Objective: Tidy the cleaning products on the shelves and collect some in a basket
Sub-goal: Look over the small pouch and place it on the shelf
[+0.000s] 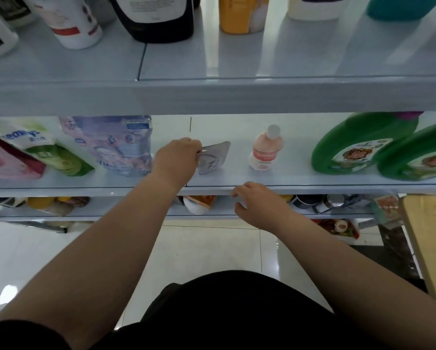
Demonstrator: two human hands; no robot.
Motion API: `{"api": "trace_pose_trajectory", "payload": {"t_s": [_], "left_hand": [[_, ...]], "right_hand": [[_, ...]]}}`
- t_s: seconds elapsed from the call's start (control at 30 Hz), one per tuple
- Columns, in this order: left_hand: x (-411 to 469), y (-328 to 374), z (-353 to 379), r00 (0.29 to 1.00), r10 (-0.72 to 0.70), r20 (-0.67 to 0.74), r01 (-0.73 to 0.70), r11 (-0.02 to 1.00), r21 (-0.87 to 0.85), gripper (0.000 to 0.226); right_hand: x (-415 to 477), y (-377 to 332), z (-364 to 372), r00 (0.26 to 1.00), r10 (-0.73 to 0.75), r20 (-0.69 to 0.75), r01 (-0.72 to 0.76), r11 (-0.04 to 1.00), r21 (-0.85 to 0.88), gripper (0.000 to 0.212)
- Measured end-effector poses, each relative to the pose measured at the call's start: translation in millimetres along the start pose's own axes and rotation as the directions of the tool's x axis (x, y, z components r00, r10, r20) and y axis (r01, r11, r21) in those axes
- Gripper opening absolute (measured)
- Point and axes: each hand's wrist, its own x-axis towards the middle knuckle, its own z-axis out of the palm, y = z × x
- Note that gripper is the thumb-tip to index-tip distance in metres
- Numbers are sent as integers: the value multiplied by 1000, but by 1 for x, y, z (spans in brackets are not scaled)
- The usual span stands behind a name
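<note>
Pinching a flat, glossy grey pouch point(215, 157) by its left edge, the left hand point(176, 157) held it upright on the smooth pale middle shelf point(313, 181). The right hand point(257, 200) hovered at the shelf's lip, fingers loosely curled and empty. A rounded pink bottle point(265, 150) stood near the pouch.

Both bare forearms reach away from the body toward the far side, and short dark sleeves show at the near edge. The left hand point(176, 157) is farther out, knuckles up, its fingers curled and pinching the left edge of a small pouch point(215, 157). The right hand point(257, 200) hangs nearer and lower, right of the left wrist, palm down, fingers loosely curled, holding nothing. The hands are apart.
</note>
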Motion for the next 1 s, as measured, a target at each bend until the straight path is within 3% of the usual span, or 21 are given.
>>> {"api": "trace_pose_trajectory", "payload": {"t_s": [0.1,0.2,0.23,0.3,0.37,0.43,0.53,0.57,0.63,0.7,0.73,0.77,0.83,0.87,0.93,1.0], "left_hand": [[-14,1,-12,997,-2,82,10,996,-94,16],[-36,-1,-30,988,25,153,8,977,-213,3],[-43,-2,-35,985,18,171,29,963,-268,3],[-55,-6,-43,984,0,175,67,923,-378,11],[-68,-11,-47,994,-31,104,81,854,-515,21],[-84,-17,-45,987,-138,-78,56,766,-640,38],[-112,-22,-31,912,-206,-355,-47,807,-589,39],[-121,-24,-24,926,-169,-337,-70,802,-593,36],[-135,-24,-11,993,-84,-88,1,727,-686,40],[-148,-26,-1,983,-11,183,148,639,-755,66],[-153,-27,1,968,9,252,204,562,-801,76],[-158,-30,4,960,26,280,240,441,-865,76],[-162,-37,6,956,76,282,263,198,-944,55],[-164,-42,7,958,64,280,269,143,-952,43],[-169,-49,10,952,-27,306,307,30,-951,39],[-176,-54,15,927,-62,370,353,-193,-916,41]], "right_hand": [[3,5,3,995,68,-70,-60,992,109,45],[2,-1,1,986,129,-110,-69,899,433,74],[0,-5,-1,989,125,-85,-59,834,548,73],[-3,-17,-2,996,88,5,-65,693,718,50],[-6,-29,1,997,69,38,-71,578,813,31],[-8,-43,11,993,114,0,-54,465,884,24],[-11,-65,23,968,250,-11,-68,307,949,28],[-13,-74,25,960,279,-34,-53,301,952,31],[-19,-91,26,952,280,-121,2,391,920,35],[-28,-113,30,957,254,-142,24,418,908,37],[-34,-124,33,968,217,-129,30,409,912,41],[-39,-132,36,978,167,-122,42,415,909,48],[-51,-147,41,987,97,-126,61,501,863,55],[-57,-153,43,985,88,-146,72,559,826,53],[-64,-159,49,966,126,-224,87,658,748,50],[-68,-162,54,920,259,-295,51,666,744,42]]}}
